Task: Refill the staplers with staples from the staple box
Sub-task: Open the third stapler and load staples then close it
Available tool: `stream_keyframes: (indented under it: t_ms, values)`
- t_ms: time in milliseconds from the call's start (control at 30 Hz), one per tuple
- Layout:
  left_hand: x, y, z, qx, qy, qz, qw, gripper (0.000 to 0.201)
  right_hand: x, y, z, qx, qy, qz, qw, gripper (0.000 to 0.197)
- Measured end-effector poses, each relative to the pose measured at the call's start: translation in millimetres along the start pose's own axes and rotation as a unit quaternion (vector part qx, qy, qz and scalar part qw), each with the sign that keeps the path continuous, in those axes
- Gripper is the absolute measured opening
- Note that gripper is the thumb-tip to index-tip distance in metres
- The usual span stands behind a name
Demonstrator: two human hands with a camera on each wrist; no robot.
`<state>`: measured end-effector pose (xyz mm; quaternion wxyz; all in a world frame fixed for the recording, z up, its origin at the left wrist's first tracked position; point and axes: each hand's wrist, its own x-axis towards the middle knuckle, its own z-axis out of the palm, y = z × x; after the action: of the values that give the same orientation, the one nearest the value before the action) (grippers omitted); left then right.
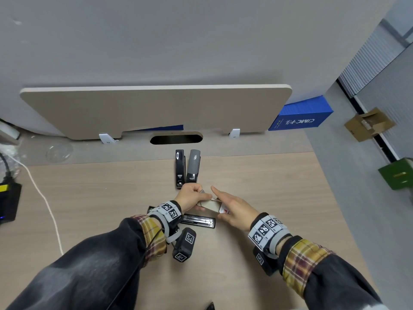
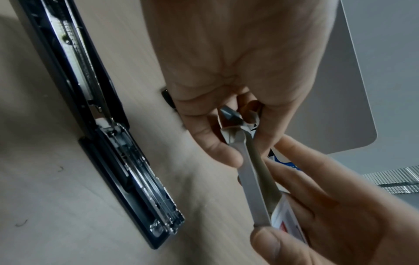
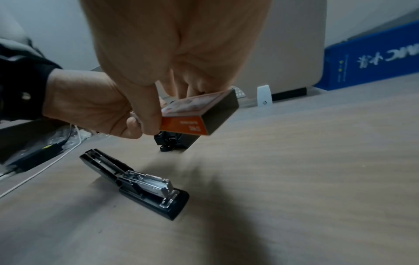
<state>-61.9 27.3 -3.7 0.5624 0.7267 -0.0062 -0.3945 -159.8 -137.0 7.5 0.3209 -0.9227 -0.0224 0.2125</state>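
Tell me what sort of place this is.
Probably an office workstation: a wood-grain desk with a divider panel behind a cable slot, and staplers on it.

This is an office workstation. A pale wood-grain worktop (image 1: pixel 257 175) fills the middle of the head view, with a beige privacy screen (image 1: pixel 156 108) clipped along its far edge by white brackets (image 1: pixel 234 133) above an oval cable hole (image 1: pixel 176 138), and grey carpet (image 1: pixel 348 186) runs down the right side. Staplers (image 1: pixel 187 167) stand at the centre, a blue carton (image 1: pixel 301 117) sits at the upper right, and a black power adapter (image 1: pixel 10 202) with a white cable (image 1: pixel 44 198) lies at the left edge.
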Motion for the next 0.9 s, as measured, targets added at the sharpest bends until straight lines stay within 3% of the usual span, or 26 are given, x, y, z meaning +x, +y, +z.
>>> stream_keyframes:
  t_ms: [133, 300, 433, 500, 600, 667, 767, 900]
  values:
    - [0.2, 2.6, 1.7, 0.002, -0.030, -0.015, 0.999, 0.044, 2.9, -1.2, -1.3, 0.005, -0.015, -0.022, 1.000, 0.084]
    - [-1.8, -1.4, 13.4, -0.038, -0.060, -0.034, 0.997, 0.014, 10.6, -10.7, 1.7, 0.019, 0.008, -0.039, 0.999, 0.085]
    - [0.0, 1.0, 8.1, -0.070, -0.001, -0.032, 0.997, 0.038, 7.5, -4.8, -8.3, 0.074, 0.123, 0.018, 0.989, 0.092]
    - [1.0, 2.6, 2.7, -0.089, 0.023, -0.031, 0.995, 0.041, 4.5, 7.5, -11.8, 0.091, 0.141, 0.064, 0.984, 0.092]
    - [1.3, 5.7, 1.1, -0.123, 0.029, -0.040, 0.991, 0.040, 4.0, 17.1, -5.4, -0.006, 0.088, 0.053, 0.995, 0.061]
    - [2.2, 7.5, 1.1, -0.154, 0.040, -0.052, 0.986, 0.034, 5.6, 18.2, -0.8, -0.009, 0.095, 0.037, 0.995, 0.043]
    - [4.8, 9.9, -6.4, -0.198, 0.080, -0.058, 0.975, 0.014, 5.4, 20.2, -1.2, 0.028, 0.116, 0.046, 0.992, 0.039]
    - [3.7, 11.4, -13.5, -0.196, 0.075, -0.072, 0.975, 0.014, 1.8, 22.2, -2.9, 0.033, 0.112, 0.063, 0.991, 0.038]
